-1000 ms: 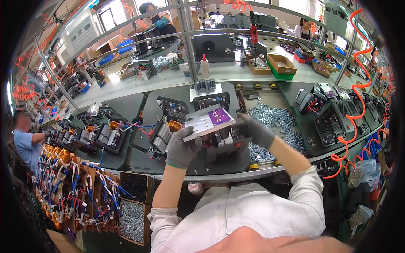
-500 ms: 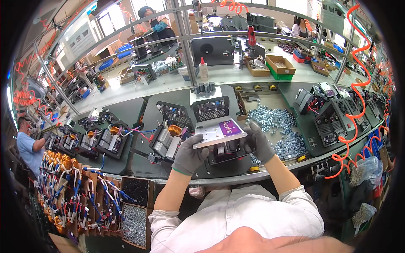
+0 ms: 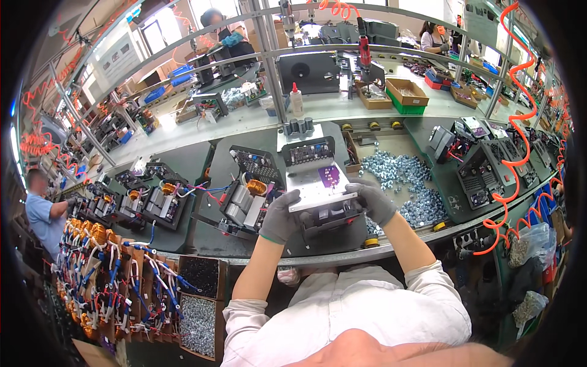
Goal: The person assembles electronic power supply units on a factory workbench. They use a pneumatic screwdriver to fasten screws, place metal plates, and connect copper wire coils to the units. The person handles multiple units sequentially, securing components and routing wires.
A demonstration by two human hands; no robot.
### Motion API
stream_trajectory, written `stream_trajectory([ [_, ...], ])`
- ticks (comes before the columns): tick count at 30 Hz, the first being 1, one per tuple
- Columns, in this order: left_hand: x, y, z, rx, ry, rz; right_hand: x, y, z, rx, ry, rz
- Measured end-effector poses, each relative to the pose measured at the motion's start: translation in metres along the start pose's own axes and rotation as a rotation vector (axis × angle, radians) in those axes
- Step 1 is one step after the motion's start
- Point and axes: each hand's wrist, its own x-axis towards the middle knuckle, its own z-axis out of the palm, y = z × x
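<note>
Left hand [image 3: 280, 217]: gloved fingers pinch the plate [image 3: 309, 183] at its near-left corner. Right hand [image 3: 374, 203]: gloved fingers close around the near-right corner; underside grip hidden, firmness can't tell. Plate sits just above the black chassis [image 3: 333, 224], in front of its upright perforated panel [image 3: 309, 151]; contact can't tell. Plate looks stiff, fairly light, probably slick on bare metal; purple board [image 3: 329, 176] on top likely fragile, so best held by the metal side edges, off the board. Forearms come up from below, angled inward, hands roughly level. Beyond: second unit [image 3: 244, 202] left, loose metal parts [image 3: 406, 186] right.
</note>
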Motion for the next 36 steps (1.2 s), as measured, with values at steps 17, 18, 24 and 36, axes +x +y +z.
stream_trajectory([
  [17,0.03,-0.006,-0.014,0.898,0.238,0.142,0.03,0.047,-0.024,0.087,0.032,-0.067],
  [18,0.027,-0.006,-0.012,1.169,0.317,0.184,0.031,0.052,-0.026,0.033,0.054,-0.093],
  [24,-0.004,-0.018,0.011,1.603,0.389,0.409,0.032,0.057,-0.031,-0.163,0.166,-0.169],
  [36,0.016,-0.073,-0.045,0.661,0.224,0.442,0.088,0.007,-0.061,-0.294,0.319,-0.188],
])
